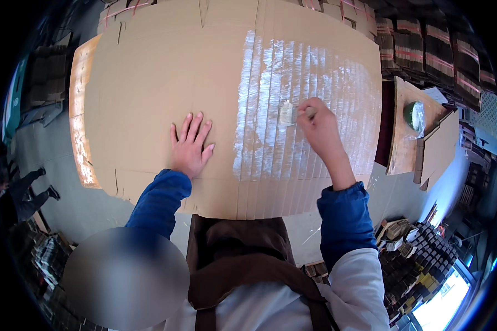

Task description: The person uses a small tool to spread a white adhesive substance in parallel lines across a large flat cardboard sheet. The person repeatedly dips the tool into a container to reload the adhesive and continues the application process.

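Observation:
A broad sheet of brown cardboard lies flat in front of me. Its right half shows overlapping strip edges coated with a wet, whitish, streaky layer. My right hand grips a flat brush by its handle, the pale bristles pointing left and touching the coated strips. On the bare cardboard left of the coating, my left hand rests palm down with its fingers spread, holding nothing.
At the right, a green bowl with clear plastic around it sits on a wooden board. Bundled cardboard stacks stand behind. More stacks fill the lower right. Another person's legs show at the far left.

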Motion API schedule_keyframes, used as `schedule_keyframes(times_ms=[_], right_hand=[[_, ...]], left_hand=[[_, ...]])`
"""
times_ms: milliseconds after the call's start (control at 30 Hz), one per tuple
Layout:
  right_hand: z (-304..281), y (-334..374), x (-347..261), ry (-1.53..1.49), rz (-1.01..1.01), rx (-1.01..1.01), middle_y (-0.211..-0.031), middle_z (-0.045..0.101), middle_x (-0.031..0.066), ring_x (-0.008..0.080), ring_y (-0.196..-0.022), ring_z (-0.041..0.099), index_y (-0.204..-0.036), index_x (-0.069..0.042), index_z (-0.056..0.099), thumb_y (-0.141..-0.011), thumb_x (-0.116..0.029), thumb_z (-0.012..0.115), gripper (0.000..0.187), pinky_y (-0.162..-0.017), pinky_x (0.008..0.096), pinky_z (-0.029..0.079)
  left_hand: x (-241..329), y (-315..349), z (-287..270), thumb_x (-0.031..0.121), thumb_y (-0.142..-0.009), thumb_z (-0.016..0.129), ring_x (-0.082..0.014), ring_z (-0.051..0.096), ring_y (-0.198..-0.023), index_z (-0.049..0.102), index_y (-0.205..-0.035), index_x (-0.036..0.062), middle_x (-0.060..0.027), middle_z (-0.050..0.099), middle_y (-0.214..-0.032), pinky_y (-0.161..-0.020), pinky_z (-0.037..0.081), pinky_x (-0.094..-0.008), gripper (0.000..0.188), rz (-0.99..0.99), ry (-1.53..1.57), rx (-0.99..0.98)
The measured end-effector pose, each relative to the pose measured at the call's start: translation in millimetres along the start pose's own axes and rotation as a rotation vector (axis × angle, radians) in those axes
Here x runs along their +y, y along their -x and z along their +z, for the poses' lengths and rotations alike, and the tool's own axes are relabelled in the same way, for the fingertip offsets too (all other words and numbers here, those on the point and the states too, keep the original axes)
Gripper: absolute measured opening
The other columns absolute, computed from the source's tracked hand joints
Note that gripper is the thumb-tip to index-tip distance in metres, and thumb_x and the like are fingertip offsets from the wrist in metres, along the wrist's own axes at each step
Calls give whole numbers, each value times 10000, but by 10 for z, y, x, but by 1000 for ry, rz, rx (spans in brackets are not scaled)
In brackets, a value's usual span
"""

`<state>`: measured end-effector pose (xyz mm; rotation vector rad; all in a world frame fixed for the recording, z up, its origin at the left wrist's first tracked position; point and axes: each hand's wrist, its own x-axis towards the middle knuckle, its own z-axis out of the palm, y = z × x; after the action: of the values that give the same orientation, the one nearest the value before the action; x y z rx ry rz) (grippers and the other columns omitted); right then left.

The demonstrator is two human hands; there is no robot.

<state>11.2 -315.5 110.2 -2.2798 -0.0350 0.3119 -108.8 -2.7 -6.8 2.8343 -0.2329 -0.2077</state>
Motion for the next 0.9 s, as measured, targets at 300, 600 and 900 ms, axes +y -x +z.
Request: schedule_keyframes(times_ms=[300,600,900], right_hand=[[-85,-1,13,-11,36,-15,-828,634,144,244,-660,612,-978,-37,587,-884,-67,647,116,-630,359,504],[-155,161,31,106,29,53,-782,637,177,323,-676,650,-973,-38,593,-860,-44,639,122,-628,395,522],[-128,565,112,127,-54,104,-936,635,175,355,-714,650,-970,-50,595,-858,-39,649,125,-639,419,520]], left_hand=[[20,-6,-24,365,-912,598,-292,215,-1492,407,-1487,207,-44,274,-1611,-1152,141,-668,626,-5,-13,0],[16,-5,-22,333,-907,591,-304,212,-1496,406,-1492,192,-52,277,-1614,-1154,138,-659,630,-5,-14,7],[15,-22,-10,324,-912,586,-298,202,-1502,385,-1510,191,-52,263,-1623,-1157,134,-653,645,-8,-34,4]])
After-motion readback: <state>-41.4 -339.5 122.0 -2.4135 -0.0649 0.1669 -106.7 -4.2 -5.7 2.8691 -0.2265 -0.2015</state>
